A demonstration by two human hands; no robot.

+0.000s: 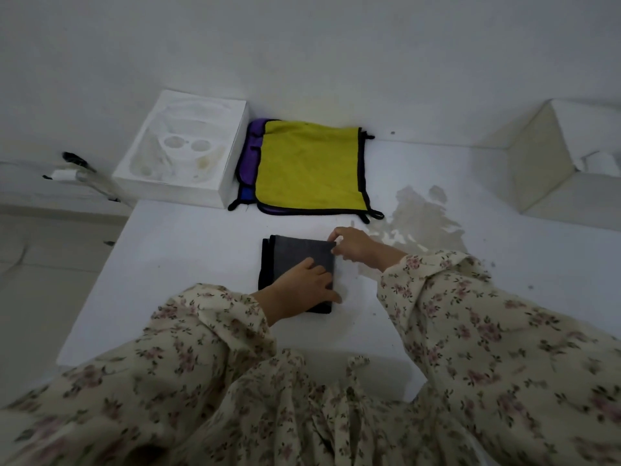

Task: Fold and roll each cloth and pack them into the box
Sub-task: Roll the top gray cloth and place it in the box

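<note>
1. The grey cloth [295, 264] lies folded into a compact rectangle on the white surface [188, 264], directly in front of the person, its long axis running away from them.
2. The left hand [302, 285] lies flat on the near half of the fold, fingers spread, pressing down rather than closed around anything.
3. The right hand [353, 245] is at the far right corner, its grip pinched together on the cloth's edge there.
4. A stack of unfolded cloths waits farther back: a yellow cloth [309, 166] on top with a purple cloth [250, 153] showing beneath at its left.
5. The white box [183, 149] stands just left of that stack, at the surface's back left corner; no cloth shows in it.
6. Judgement: rolling comes next. Both hands are already on the cloth, and the right, holding the corner, seems best placed to start it; a roll from that right edge would travel leftward across the short axis while the left hand steadies the layers. The box then lies up and to the left, nearer the left hand.
7. A stained patch [423, 216] marks the surface just right of the cloth.
</note>
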